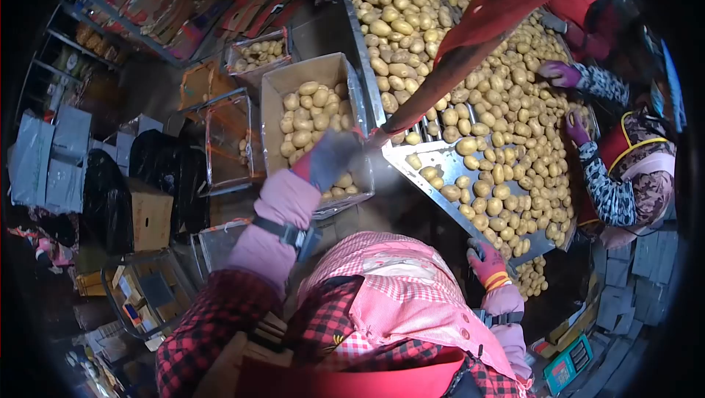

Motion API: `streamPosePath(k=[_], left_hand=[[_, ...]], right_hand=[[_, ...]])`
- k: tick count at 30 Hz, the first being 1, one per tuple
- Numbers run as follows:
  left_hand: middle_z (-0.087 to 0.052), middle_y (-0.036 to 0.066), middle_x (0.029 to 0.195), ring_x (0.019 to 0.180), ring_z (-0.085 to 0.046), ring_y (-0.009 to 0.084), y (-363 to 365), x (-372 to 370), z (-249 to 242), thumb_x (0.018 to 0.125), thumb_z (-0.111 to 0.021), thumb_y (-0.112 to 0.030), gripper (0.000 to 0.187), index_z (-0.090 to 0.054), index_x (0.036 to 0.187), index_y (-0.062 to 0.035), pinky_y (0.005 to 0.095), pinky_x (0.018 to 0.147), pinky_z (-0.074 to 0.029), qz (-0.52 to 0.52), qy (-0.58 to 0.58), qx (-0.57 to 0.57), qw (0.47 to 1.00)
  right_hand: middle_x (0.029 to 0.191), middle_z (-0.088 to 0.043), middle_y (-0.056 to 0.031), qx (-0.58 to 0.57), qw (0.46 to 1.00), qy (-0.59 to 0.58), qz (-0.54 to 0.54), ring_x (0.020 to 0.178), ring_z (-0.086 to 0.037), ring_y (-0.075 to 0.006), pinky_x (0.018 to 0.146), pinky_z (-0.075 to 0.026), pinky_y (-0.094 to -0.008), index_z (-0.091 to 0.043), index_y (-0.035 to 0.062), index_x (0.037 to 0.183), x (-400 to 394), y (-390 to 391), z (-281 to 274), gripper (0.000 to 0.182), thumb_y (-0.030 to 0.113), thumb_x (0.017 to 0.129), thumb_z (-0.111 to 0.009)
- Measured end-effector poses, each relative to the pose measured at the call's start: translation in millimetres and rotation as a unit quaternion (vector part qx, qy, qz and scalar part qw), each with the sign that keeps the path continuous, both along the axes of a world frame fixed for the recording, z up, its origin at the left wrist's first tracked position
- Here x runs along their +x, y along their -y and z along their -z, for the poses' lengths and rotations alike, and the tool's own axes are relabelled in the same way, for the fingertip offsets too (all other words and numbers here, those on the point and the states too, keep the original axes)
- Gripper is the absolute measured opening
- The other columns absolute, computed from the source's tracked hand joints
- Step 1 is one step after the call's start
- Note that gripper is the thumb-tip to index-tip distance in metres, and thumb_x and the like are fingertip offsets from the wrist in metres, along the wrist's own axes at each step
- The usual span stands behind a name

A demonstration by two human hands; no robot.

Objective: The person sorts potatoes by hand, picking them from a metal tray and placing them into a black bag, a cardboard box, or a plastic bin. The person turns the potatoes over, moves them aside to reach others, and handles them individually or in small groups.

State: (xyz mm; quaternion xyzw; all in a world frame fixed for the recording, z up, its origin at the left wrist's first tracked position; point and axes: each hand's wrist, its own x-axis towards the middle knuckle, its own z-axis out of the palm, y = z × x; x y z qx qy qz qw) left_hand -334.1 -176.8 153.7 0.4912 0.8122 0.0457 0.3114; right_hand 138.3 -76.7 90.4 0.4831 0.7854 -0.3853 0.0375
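Observation:
My left hand (332, 161), in a dark glove, is over the right side of an open cardboard box (273, 104) of potatoes (312, 115). Motion blurs its fingers, and a potato shows just below them. My right hand (485, 260), in a pink and grey glove, is at the near edge of the metal sorting table (440, 191), close to the potatoes (507, 200) spread there. Its fingers are partly spread and hold nothing visible. A red cloth-wrapped bar (470, 53) slants across the table.
Across the table a co-worker (639, 156) reaches gloved hands onto the potatoes; another person's red sleeve (580, 16) is beyond. To the left stand a smaller potato box (257, 54), an orange crate (204, 84), black bags (106, 192) and a brown carton (150, 214). Flattened boxes lie at right.

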Motion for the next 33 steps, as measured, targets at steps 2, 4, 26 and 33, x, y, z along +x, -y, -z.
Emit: streamPosePath(k=[2,4,26,33], left_hand=[[-0.058,0.006,0.088,0.086,-0.059,0.0221,24.0,18.0,35.0,0.095,-0.054,-0.025,0.021,-0.062,0.100,-0.0069,0.0365,0.088,-0.047,-0.146,0.330,0.084,0.929],[-0.057,0.004,0.076,0.074,-0.060,0.0208,20.8,48.0,82.2,0.097,-0.055,-0.029,0.026,-0.064,0.091,-0.0057,0.0336,0.083,-0.049,-0.249,0.636,0.115,0.721],[-0.042,0.013,0.143,0.136,-0.030,0.0403,-161.9,313.4,95.2,0.080,-0.067,-0.036,0.055,-0.055,0.131,-0.0204,0.0573,0.112,-0.020,0.551,0.113,0.256,0.786],[-0.042,0.010,0.144,0.136,-0.031,0.0389,-210.9,303.3,113.1,0.079,-0.065,-0.040,0.064,-0.047,0.138,-0.0244,0.0571,0.111,-0.023,0.494,-0.059,0.229,0.837]], right_hand=[[0.122,-0.063,-0.0162,-0.055,0.998,0.031,0.013,0.112,-0.060,-0.0310,0.096,-0.046,-0.0380,-0.062,0.0100,0.124,7.0,6.0,13.4,0.044,0.032,0.086,-0.063],[0.125,-0.061,-0.0158,-0.020,0.999,0.047,-0.017,0.114,-0.059,-0.0316,0.098,-0.046,-0.0387,-0.059,0.0116,0.128,17.1,16.0,9.4,0.048,0.037,0.087,-0.060],[0.118,-0.062,-0.0170,0.029,0.968,-0.120,0.218,0.108,-0.060,-0.0320,0.093,-0.048,-0.0386,-0.058,0.0053,0.124,143.6,6.3,6.7,0.048,0.029,0.083,-0.066],[0.148,-0.036,-0.0130,0.244,0.967,0.063,0.024,0.137,-0.030,-0.0377,0.110,-0.028,-0.0521,-0.045,0.0198,0.138,107.5,-92.3,29.2,0.063,0.036,0.080,-0.064]])
